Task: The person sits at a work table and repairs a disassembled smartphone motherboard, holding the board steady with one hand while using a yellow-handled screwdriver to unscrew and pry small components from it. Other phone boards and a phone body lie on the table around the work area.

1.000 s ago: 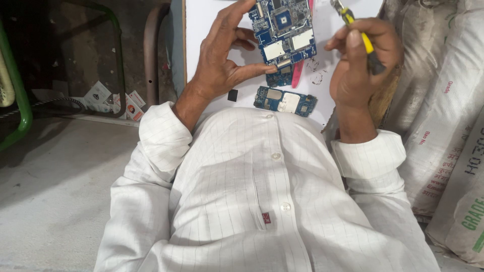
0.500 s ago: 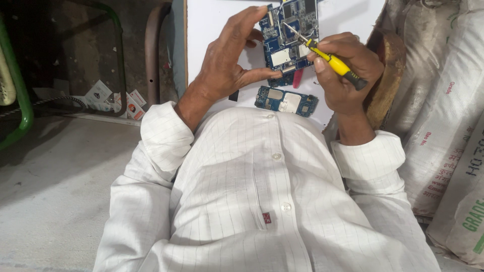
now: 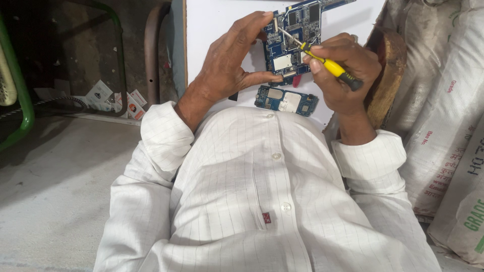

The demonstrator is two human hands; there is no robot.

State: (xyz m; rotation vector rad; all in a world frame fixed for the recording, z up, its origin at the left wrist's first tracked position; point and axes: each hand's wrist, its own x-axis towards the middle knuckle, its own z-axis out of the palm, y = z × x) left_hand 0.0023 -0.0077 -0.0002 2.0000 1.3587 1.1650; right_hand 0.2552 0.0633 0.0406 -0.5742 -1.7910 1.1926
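Observation:
My left hand (image 3: 229, 65) grips a large blue circuit board (image 3: 295, 38) by its left edge, thumb under its lower edge and fingers curled over the top corner. My right hand (image 3: 343, 70) is closed around a yellow-handled screwdriver (image 3: 327, 64); its metal shaft slants up-left and the tip rests on the board near its upper left corner. A smaller blue circuit board (image 3: 286, 99) lies flat on the white board (image 3: 212, 30) just below, between my wrists.
A small black part (image 3: 233, 95) lies on the white board near my left wrist. Stacked woven sacks (image 3: 443, 126) stand at the right, with a round wooden piece (image 3: 388, 80) beside my right hand. A green metal frame (image 3: 20, 100) and printed paper packets (image 3: 113, 100) lie at the left.
My right hand came down from beside the board, swinging the screwdriver until its tip touched the board's upper left corner. My left hand kept its hold on the board.

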